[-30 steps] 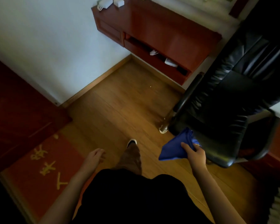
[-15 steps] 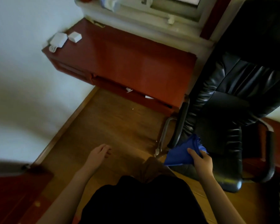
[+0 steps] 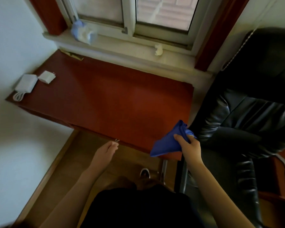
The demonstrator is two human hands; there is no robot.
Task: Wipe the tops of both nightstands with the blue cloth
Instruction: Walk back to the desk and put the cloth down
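A long red-brown nightstand top (image 3: 109, 102) runs under the window, directly in front of me. My right hand (image 3: 190, 148) grips the bunched blue cloth (image 3: 169, 141) at the top's near right corner; the cloth hangs just over the front edge. My left hand (image 3: 105, 153) hovers empty, fingers loosely apart, just in front of the nightstand's front edge near a small metal pull (image 3: 117, 140). Only this one nightstand is in view.
Two white chargers (image 3: 25, 83) (image 3: 47, 77) with a coiled cable lie at the top's far left corner. A black leather chair (image 3: 247, 122) stands tight against the right end. On the window sill (image 3: 122, 50) sit a crumpled bag (image 3: 83, 32) and a tissue (image 3: 158, 49). White wall on the left.
I have stepped up to the nightstand and my view has tilted up to the window. Both hands have moved forward; the cloth now reaches the top's near right corner.
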